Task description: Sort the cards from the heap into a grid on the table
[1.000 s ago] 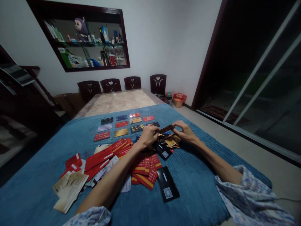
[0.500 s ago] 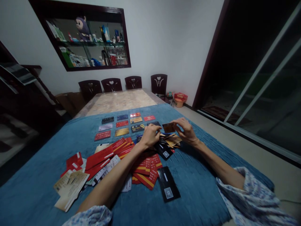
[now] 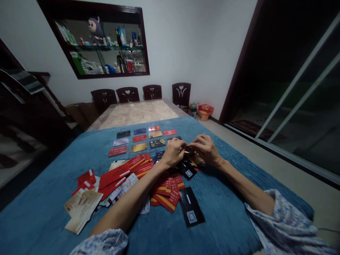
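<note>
My left hand point(image 3: 174, 152) and my right hand point(image 3: 206, 149) meet over a heap of cards right of centre. Between their fingertips is a small dark and gold card point(image 3: 189, 148), which both hands grip. Just below lie black cards point(image 3: 187, 168) with a code printed on one. Nearer me a black card point(image 3: 191, 209) lies apart, tilted. Red cards with yellow stripes point(image 3: 167, 198) spread under and beside my left forearm. Beyond my hands, small stacks stand in rows, among them a gold card point(image 3: 139, 147) and a black VIP card point(image 3: 157, 142).
Red envelopes point(image 3: 113, 177) and beige cards point(image 3: 86, 209) lie at the left on the blue cloth point(image 3: 228, 212). Farther off are the bare marble tabletop point(image 3: 140, 112), dark chairs point(image 3: 181, 92) and a wall shelf. A sliding glass door is at the right.
My right hand has moved left against my left hand, bringing the card between both sets of fingertips. The view has shifted slightly.
</note>
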`<state>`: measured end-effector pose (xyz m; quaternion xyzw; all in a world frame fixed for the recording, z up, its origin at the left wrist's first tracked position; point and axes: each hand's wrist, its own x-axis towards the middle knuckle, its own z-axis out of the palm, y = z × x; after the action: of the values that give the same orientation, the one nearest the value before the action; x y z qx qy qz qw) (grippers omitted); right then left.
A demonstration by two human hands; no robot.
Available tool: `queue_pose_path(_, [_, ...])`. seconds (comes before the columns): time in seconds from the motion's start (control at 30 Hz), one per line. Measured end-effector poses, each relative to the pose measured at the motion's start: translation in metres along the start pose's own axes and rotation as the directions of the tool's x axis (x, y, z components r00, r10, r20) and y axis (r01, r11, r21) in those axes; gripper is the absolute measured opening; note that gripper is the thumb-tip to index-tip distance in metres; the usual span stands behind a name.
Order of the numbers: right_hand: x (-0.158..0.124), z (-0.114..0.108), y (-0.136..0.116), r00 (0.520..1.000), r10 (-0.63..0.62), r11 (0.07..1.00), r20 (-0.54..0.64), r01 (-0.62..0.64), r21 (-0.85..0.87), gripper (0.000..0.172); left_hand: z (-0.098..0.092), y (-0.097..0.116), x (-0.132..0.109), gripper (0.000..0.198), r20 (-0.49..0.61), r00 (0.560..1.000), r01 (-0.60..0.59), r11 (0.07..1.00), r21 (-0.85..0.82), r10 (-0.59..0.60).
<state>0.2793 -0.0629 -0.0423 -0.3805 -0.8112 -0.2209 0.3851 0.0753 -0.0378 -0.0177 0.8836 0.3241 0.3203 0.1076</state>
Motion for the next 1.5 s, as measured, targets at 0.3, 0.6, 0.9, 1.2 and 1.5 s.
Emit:
queue_pose_path(0.3, [-0.007,0.007,0.006,0.989,0.081,0.996,0.123,-0.086,0.029,0.025,-0.004,-0.004,0.0,0.018,0.054,0.995,0.075,0.993,0.09,-0.08])
queue_pose_path(0.6, [-0.015,0.011,0.013,0.949,0.236,0.964,0.207,-0.256,0.075,0.027,-0.006,-0.011,-0.004,0.044,0.107,0.992,0.042,0.983,0.178,-0.062])
queue_pose_path(0.9, [-0.016,0.012,0.011,0.923,0.271,0.953,0.275,-0.297,0.058,0.036,-0.008,-0.001,-0.006,0.049,0.193,0.97,0.072,0.929,0.363,-0.151])
queue_pose_path(1.2, [-0.014,0.016,0.01,0.93,0.238,0.97,0.281,-0.243,-0.017,0.04,-0.006,0.001,-0.006,0.051,0.172,0.969,0.106,0.927,0.36,-0.178])
queue_pose_path(1.5, [-0.009,0.016,0.004,0.949,0.212,0.977,0.235,-0.196,-0.087,0.051,-0.01,0.002,-0.003,0.056,0.127,0.974,0.128,0.919,0.372,-0.188])
